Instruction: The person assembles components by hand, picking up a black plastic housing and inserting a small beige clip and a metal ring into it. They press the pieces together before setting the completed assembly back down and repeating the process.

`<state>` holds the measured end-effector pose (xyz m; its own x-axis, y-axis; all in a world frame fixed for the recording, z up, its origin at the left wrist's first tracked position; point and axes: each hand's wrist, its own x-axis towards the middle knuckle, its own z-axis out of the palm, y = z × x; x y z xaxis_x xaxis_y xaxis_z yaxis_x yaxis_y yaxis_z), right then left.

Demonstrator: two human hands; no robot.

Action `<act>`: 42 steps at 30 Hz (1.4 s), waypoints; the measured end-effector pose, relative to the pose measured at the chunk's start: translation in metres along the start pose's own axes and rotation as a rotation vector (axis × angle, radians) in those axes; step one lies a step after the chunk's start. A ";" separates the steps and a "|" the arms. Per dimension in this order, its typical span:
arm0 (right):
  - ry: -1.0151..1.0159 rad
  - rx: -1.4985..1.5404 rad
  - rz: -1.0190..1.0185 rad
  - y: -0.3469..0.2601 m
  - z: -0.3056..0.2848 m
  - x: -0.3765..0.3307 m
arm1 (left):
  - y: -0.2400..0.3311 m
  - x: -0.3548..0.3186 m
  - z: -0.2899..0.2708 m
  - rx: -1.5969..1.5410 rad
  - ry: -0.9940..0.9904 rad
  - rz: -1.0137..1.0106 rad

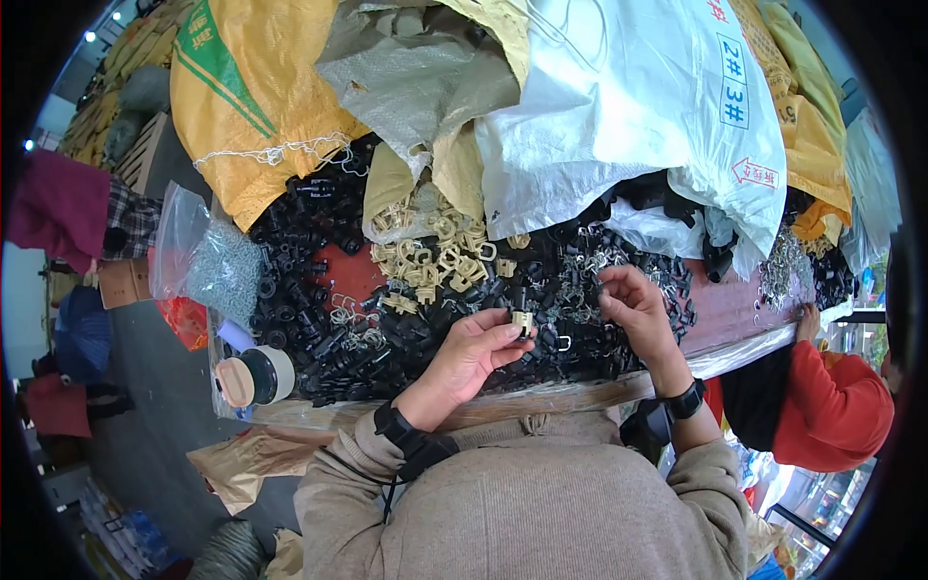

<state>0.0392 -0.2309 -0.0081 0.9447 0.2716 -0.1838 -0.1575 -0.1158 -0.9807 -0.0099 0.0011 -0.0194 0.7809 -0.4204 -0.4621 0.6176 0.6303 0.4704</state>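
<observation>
1. Between the left hand fingertips, a small beige plastic clip is being pinched shut, black part beneath it; one piece in hand.
2. Right hand fingers are closing on a thin wire ring; joining looks unfinished.
3. Beyond the fingertips, black parts and beige clips are lying heaped; most appear left.

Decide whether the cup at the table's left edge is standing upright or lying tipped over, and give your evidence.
Tipped over. The cup lies on its side at the table's left edge, its tan lid end facing left.
</observation>
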 end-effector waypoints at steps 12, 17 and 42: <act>-0.246 0.317 0.018 -0.018 0.054 -0.007 | -0.002 -0.001 0.009 0.022 -0.021 0.004; -0.205 0.043 -0.143 -0.016 0.060 -0.010 | -0.009 0.000 0.002 0.011 0.003 0.009; 0.304 -0.622 -0.439 -0.014 -0.015 0.060 | -0.009 0.001 0.000 0.259 -0.070 0.121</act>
<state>0.1026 -0.2272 -0.0047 0.9338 0.1548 0.3225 0.3490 -0.5922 -0.7263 -0.0147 -0.0050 -0.0241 0.8492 -0.4021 -0.3422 0.5161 0.4950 0.6990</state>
